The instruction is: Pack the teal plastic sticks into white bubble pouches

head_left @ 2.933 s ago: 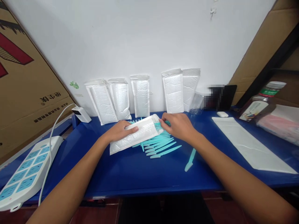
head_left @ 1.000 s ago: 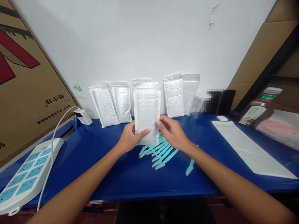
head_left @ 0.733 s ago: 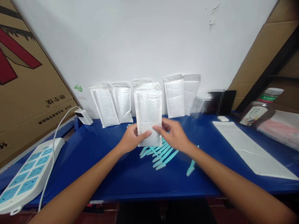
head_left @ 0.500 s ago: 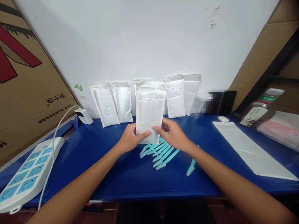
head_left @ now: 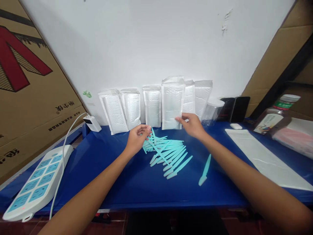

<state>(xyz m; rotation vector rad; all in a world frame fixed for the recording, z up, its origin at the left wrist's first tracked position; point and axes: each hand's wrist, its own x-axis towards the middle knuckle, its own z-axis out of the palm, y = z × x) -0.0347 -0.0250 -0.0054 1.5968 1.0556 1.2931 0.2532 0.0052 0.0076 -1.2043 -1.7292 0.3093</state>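
Note:
My right hand (head_left: 193, 125) pinches the lower right edge of a white bubble mailer (head_left: 173, 102), held upright in front of the mailers by the wall. My left hand (head_left: 138, 138) is off that mailer, its thumb and fingertips drawn together above the left end of a pile of turquoise eyebrow razors (head_left: 176, 160). Whether anything is between those fingertips is hidden. One razor with a pale cap (head_left: 204, 171) lies apart on the right. Several more mailers stand along the wall, among them one (head_left: 153, 106) directly left of the held one.
A flat white mailer (head_left: 266, 158) lies on the blue table (head_left: 110, 192) at the right. Behind it are a clear jar (head_left: 212, 111), black phones (head_left: 240, 109), a bottle (head_left: 271, 119) and a white case (head_left: 236, 126). On the left are a power strip (head_left: 39, 182) and a cabled charger (head_left: 92, 123).
The mailer has moved back and right toward the wall, now only in my right hand. My left hand has let go of it and stays by the razors.

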